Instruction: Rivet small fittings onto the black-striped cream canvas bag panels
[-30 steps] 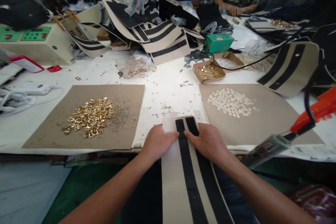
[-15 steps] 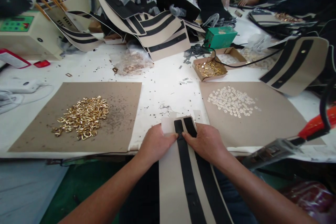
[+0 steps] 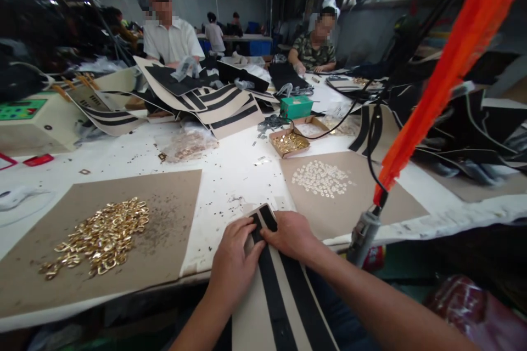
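Observation:
A long beige panel [image 3: 252, 315] with two black strips along it lies from the table's front edge down towards my lap. My left hand [image 3: 235, 260] holds its left side near the far end, with fingers curled over the top and the thumb by the nearer strip. On the other side, my right hand [image 3: 293, 235] grips the right edge, its thumb pressed on the left black strip and its other fingers mostly hidden. Both hands are closed on the panel, close together. Whatever may be under the thumbs is too small to make out.
Gold metal loops [image 3: 105, 233] are heaped on brown board at left. Small pale rings [image 3: 321, 178] lie on another board. Behind are a box of gold pieces [image 3: 289, 143], a green box [image 3: 296, 106] and stacked panels [image 3: 230, 107]. A tool [image 3: 364, 233] hangs at right; two people sit opposite.
My view has tilted up, showing the people and lamps beyond. The left fingers have come up over the panel's top face. The right hand keeps its grip, and the hanging tool appears more upright.

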### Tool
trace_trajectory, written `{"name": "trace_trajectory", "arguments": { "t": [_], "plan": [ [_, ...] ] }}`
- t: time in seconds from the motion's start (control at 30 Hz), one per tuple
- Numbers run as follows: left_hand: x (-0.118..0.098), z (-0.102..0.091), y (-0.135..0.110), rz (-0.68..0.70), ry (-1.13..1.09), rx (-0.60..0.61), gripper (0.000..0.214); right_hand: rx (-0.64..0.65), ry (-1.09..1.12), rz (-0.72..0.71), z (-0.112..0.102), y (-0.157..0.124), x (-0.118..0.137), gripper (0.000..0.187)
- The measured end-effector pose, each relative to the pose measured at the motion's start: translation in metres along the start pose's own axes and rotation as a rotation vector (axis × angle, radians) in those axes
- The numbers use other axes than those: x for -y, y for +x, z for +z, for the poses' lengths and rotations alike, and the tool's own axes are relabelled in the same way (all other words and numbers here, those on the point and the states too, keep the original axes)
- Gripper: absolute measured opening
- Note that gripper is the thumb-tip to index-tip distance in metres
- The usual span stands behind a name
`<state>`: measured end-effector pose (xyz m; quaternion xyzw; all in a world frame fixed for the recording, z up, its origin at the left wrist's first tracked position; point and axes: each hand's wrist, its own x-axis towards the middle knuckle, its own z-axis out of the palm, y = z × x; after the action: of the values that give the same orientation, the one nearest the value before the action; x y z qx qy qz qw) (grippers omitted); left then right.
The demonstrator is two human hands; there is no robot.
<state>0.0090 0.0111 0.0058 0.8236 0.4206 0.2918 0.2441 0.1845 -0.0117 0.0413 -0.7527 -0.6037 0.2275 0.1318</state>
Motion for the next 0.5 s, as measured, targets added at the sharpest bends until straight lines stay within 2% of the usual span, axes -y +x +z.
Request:
{"name": "trace_trajectory", "arguments": {
  "t": [0.07, 0.13, 0.27, 0.37, 0.43, 0.5],
  "plan": [
    [0.004, 0.004, -0.002, -0.014, -0.041, -0.038, 0.026, -0.007, 0.096, -0.058, -0.006, -0.001, -0.006, 0.03],
    [0.006, 0.007, -0.004, -0.024, -0.065, -0.063, 0.027, -0.075, 0.182, -0.076, -0.014, 0.0, -0.021, 0.03],
    [0.006, 0.01, -0.007, -0.034, -0.103, -0.087, 0.026, -0.354, 0.096, 0.098, -0.033, 0.007, -0.077, 0.026],
    [0.007, 0.011, -0.003, -0.027, -0.159, -0.099, 0.025, -0.435, -0.005, 0.188, -0.048, 0.006, -0.118, 0.025],
    [0.007, 0.01, -0.002, -0.043, -0.199, -0.114, 0.025, -0.427, -0.03, 0.189, -0.054, 0.003, -0.127, 0.02],
    [0.001, 0.006, -0.01, -0.08, -0.238, -0.135, 0.027, -0.416, -0.028, 0.115, -0.05, 0.006, -0.111, 0.019]
  ]
}}
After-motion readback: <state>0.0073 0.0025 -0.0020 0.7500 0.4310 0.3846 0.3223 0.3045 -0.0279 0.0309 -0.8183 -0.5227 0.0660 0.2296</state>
